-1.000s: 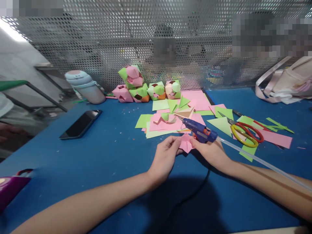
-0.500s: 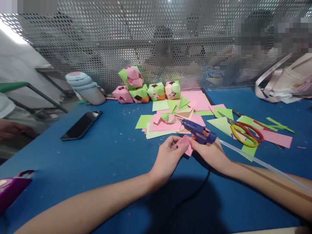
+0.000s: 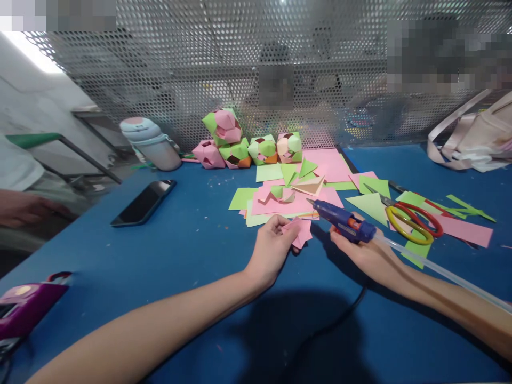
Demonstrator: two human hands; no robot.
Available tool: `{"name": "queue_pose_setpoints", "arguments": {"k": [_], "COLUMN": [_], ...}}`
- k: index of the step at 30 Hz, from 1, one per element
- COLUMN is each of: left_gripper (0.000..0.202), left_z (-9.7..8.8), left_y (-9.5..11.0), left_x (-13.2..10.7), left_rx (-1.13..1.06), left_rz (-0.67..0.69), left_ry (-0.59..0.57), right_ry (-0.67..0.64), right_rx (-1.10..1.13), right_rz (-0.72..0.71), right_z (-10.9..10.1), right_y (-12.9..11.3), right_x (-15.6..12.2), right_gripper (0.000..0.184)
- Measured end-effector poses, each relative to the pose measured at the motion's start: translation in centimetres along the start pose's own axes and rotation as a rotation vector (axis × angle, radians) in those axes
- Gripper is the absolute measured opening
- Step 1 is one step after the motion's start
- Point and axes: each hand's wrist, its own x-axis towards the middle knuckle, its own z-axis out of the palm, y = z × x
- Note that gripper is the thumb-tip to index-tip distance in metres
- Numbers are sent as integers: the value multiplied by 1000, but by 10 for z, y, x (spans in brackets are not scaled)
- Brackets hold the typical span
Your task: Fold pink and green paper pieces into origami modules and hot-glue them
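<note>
Between the thumb and fingers of my left hand (image 3: 272,245) is a folded pink paper piece (image 3: 301,232), held just above the blue table. My right hand (image 3: 366,253) grips a blue hot glue gun (image 3: 340,218), its nozzle pointing to the upper left, apart from the paper. A long clear glue stick (image 3: 432,266) sticks out of the gun's back and runs over my right forearm. Beyond my hands lie pink and green paper sheets (image 3: 256,217) with loose folded pieces on top.
Folded paper balls (image 3: 236,152) are stacked by the perforated metal screen (image 3: 168,80). Scissors (image 3: 412,221) lie among scraps on the right. Leftward are a phone (image 3: 144,204), a bottle (image 3: 154,146), a purple object (image 3: 28,306) and another person's hand (image 3: 28,208). A pale bag (image 3: 476,133) stands far right.
My right hand has let go of the pink paper and moved right with the glue gun. My left hand keeps the paper, which now shows more of its face. The view has shifted slightly.
</note>
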Motion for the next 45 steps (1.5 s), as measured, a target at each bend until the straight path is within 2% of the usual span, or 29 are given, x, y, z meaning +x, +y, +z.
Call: {"name": "queue_pose_setpoints", "arguments": {"k": [4,7,10,13,19,29,45], "left_gripper": [19,19,18,18,18,20,21], "left_z": [-3,-1,0,0,-1,3,2], "left_y": [2,4,3,1,-1,8,4], "left_x": [5,6,6,7,8,3,5], "left_rx": [61,72,76,106,143,122,146], "left_rz": [28,35,47,53,54,49,49], "left_ry": [21,15,-2,-6,-15,-2,-10], "right_ry": [-31,-115,-146,-168,-209,-195,-193], "right_rx": [-94,-201,-253,-265,-276,-327,-359], "right_rz": [-68,-188,-309,-357,-368,-349,-372], "right_z": [-6,-7,-6,-5,-3,-3,-4], "right_y": [4,0,-2,1,5,4,3], "right_x": [-8,-12,-13,-13,-13,-13,-14], "right_gripper": [14,9,8,11,13,14,7]}}
